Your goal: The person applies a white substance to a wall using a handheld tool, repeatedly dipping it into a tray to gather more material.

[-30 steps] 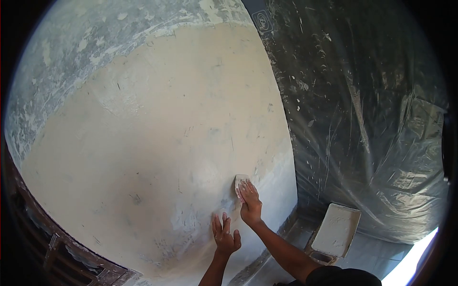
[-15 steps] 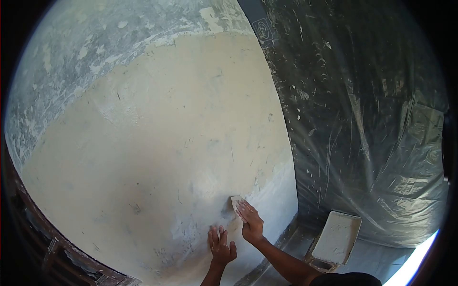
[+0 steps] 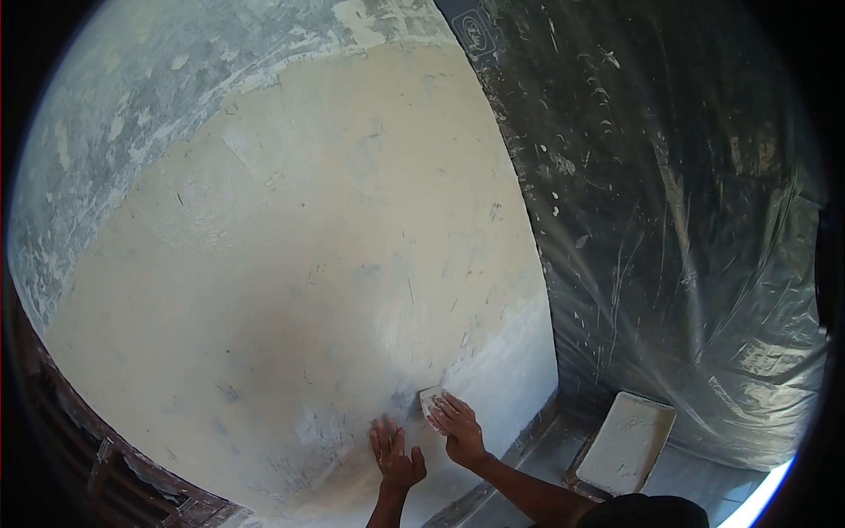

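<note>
My right hand [image 3: 461, 433] is closed on a pale, putty-smeared scraper [image 3: 429, 401], its fingers laid along the blade. The scraper's edge lies against the cream-coated wall [image 3: 352, 220], close to the border with a whiter smooth patch [image 3: 510, 352] at the lower right. To its left, my left hand [image 3: 398, 459] rests with fingers apart on the lower wall, and it holds nothing. A rough, scuffed grey area [image 3: 321, 431] shows on the wall beside that hand.
Dark plastic sheeting [image 3: 651, 194] hangs along the right side. On the tiled floor below it, a shallow tray [image 3: 627, 444] contains whitish paste. Bare grey wall [image 3: 150, 123] curves across the upper left, and a brown slatted frame [image 3: 123, 475] sits at the lower left.
The scraper in my right hand has slid a little downward along the wall. My left hand stays at about the same spot on it, while the view has shifted slightly.
</note>
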### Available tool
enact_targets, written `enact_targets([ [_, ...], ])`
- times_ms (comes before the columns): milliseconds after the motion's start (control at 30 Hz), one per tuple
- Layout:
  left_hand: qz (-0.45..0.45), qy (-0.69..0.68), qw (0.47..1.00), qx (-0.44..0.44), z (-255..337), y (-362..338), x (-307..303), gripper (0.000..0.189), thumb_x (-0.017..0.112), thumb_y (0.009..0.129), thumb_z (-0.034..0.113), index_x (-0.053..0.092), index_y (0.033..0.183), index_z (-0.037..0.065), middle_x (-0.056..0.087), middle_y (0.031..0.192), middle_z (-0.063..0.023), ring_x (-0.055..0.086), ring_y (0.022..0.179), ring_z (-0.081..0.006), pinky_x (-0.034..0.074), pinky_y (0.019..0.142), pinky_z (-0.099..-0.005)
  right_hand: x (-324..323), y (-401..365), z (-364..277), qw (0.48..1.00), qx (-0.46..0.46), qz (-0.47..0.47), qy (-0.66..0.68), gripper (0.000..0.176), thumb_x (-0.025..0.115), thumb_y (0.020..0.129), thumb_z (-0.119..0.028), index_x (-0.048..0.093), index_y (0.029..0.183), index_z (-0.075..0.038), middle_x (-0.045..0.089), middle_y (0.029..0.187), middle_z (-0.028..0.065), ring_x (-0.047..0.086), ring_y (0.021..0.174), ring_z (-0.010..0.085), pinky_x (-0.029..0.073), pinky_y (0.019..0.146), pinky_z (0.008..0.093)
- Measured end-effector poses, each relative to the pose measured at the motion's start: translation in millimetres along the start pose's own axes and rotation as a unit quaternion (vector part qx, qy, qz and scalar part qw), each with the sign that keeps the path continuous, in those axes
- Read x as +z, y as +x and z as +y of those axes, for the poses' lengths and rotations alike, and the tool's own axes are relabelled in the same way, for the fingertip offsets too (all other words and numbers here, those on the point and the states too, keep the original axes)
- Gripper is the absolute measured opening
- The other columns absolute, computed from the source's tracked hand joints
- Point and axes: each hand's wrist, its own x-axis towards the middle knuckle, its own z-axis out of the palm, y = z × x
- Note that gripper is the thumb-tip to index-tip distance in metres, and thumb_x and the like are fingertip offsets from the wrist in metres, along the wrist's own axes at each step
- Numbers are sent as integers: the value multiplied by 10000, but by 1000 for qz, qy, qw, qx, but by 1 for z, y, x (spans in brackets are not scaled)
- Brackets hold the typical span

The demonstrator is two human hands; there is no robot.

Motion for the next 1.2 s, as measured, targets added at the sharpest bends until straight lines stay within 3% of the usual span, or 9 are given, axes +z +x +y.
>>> enact_targets([
  [133,-13,3,1000,-6,3,-2,-1,545,532,915,217,436,1333,-118,428,1435,-376,285,1414,-563,175,1150,-661,-35,92,-1,995,-20,97,-6,508,527,780,203,656,1237,23,646,1296,184,550,1293,367,454,1070,419],
  [233,-20,6,1000,-3,3,1,0,531,540,909,224,479,1284,-146,440,1426,-375,280,1420,-555,170,1156,-654,-35,153,29,986,-15,164,-25,546,522,772,162,651,1271,-18,616,1335,202,492,1333,413,337,1134,495],
  [467,-2,29,1000,7,-6,4,8,465,554,880,269,634,1141,-107,558,1347,-308,348,1395,-494,210,1163,-608,0,8,-1,999,-12,-10,-30,407,622,797,137,706,1144,-59,644,1291,155,537,1301,359,392,1109,475],
  [600,-32,26,999,19,-7,6,1,448,550,879,263,645,1142,-87,591,1329,-274,377,1387,-472,205,1169,-595,-19,41,6,996,33,71,39,486,542,788,198,676,1212,1,641,1301,177,527,1314,364,402,1122,419],
  [733,-45,48,997,49,-14,4,4,439,553,876,263,653,1144,-70,605,1321,-255,402,1374,-459,196,1173,-591,-47,127,42,980,28,183,-79,569,471,775,221,638,1278,13,605,1356,199,484,1358,386,380,1142,433],
  [867,-63,62,991,97,-22,-3,6,484,558,866,243,587,1184,-120,500,1401,-331,266,1453,-494,105,1184,-629,3,68,41,988,71,135,-18,503,546,828,163,635,1293,-9,570,1399,213,391,1425,412,261,1196,481],
  [1000,-60,35,994,90,-27,-10,2,472,559,869,245,584,1182,-108,505,1397,-327,268,1451,-494,106,1171,-656,23,-32,6,998,62,-9,-26,424,598,848,101,654,1242,-46,603,1344,186,462,1368,403,311,1171,485],
  [1100,-60,36,992,109,-33,-16,-1,465,552,882,256,583,1178,-101,523,1380,-322,279,1443,-495,121,1162,-668,3,-12,0,995,64,53,46,494,544,818,189,640,1260,-11,623,1325,183,522,1323,378,375,1142,439],
  [1200,-85,20,992,89,-30,-14,-3,472,548,888,267,588,1183,-99,546,1358,-314,289,1435,-494,142,1156,-673,-30,94,14,981,-7,195,21,571,470,790,248,623,1288,14,617,1348,183,507,1348,363,387,1140,410],
])
